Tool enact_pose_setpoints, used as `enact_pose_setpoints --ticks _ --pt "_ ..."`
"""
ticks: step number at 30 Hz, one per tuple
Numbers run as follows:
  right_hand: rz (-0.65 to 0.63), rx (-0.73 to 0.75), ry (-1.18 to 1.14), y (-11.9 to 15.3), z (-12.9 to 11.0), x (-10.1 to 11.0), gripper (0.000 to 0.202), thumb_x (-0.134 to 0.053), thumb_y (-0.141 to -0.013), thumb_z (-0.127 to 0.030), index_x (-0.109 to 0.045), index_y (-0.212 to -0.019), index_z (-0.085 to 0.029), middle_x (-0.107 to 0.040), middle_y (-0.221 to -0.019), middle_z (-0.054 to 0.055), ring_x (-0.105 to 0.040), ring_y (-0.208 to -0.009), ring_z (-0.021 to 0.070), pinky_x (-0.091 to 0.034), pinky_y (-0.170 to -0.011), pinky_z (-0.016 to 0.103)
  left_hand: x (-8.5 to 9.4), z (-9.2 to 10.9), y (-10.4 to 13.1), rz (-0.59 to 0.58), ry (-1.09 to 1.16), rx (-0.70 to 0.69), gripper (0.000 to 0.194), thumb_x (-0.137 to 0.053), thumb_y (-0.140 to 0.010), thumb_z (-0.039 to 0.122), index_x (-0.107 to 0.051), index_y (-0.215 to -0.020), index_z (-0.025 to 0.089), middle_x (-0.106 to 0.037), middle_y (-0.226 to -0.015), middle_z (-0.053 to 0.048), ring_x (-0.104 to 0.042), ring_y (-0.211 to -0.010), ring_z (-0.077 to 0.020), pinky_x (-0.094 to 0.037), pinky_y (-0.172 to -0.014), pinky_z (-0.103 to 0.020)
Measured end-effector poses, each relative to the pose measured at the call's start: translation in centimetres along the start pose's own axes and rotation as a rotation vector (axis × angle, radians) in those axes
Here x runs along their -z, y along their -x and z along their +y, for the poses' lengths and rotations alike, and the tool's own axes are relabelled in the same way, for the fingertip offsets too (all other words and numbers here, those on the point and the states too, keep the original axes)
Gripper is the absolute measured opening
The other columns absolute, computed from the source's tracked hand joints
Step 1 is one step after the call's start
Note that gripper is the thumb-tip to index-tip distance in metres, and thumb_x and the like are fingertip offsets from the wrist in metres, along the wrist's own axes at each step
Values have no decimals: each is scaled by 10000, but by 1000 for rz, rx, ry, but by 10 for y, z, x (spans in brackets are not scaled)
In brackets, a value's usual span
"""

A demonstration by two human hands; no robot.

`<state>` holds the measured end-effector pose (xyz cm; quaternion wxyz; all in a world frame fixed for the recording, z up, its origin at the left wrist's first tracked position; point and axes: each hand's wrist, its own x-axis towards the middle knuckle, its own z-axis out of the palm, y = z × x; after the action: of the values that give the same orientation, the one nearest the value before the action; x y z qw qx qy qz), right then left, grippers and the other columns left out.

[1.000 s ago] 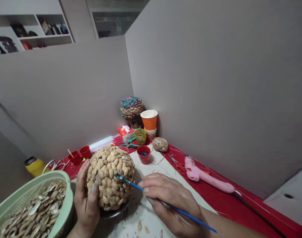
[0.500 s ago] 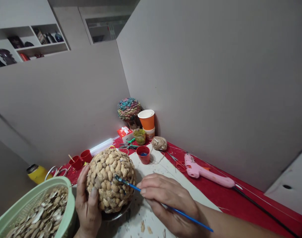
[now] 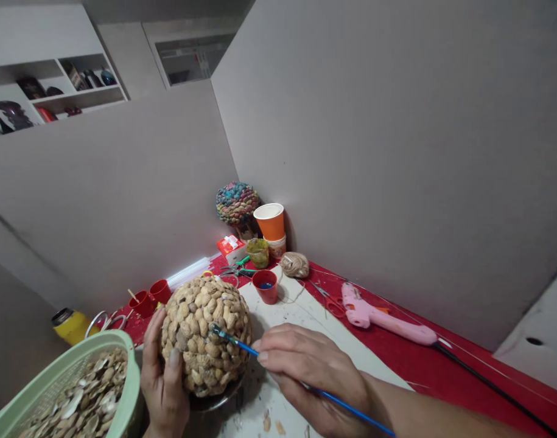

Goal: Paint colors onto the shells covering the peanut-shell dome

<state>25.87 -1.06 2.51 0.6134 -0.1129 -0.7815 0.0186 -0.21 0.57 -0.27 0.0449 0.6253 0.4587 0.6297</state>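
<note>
A ball covered in peanut shells [image 3: 205, 328] rests on a dark, shiny dish [image 3: 220, 398]. Against its left side my left hand [image 3: 165, 380] is pressed, thumb in front and fingers partly hidden behind, steadying it. My right hand [image 3: 312, 368] pinches a blue paintbrush [image 3: 246, 348] by the handle. The wet, dark bristles touch the shells near the front middle of the ball. Just behind the ball stands a red cup [image 3: 265, 292] with dark blue paint inside.
Left of the ball is a green basket [image 3: 134, 380] of shells. A pink glue gun [image 3: 388, 319], scissors [image 3: 330, 301] and twine ball [image 3: 294, 265] lie to the right. Farther back are an orange cup [image 3: 271, 225] and a coloured shell tree [image 3: 237, 202].
The whole view has shifted slightly. Both hands keep their grips, and the brush tip stays at nearly the same spot on the ball.
</note>
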Motion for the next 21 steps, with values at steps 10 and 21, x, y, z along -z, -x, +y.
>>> enact_pose_setpoints --ticks 10,21 --pt "187 -198 -118 -1 -7 -1 310 -592 -840 -17 -690 -1076 -193 -784 -910 91 -758 -838 190 -640 -758 292 0 0 -1 -8 -36 1 509 -495 -929 408 -491 -1420 275 -506 -1481 -66 -439 -1375 -299 -266 -1189 -509" --pt "360 -834 -619 -1 11 -16 207 -710 -884 -351 -716 -838 -149 -779 -707 55 -746 -638 139 -622 -628 216 -2 8 -5 13 -18 39 511 -526 -904 429 -535 -1384 255 -533 -1466 -63 -454 -1369 -300 -296 -1176 -497"
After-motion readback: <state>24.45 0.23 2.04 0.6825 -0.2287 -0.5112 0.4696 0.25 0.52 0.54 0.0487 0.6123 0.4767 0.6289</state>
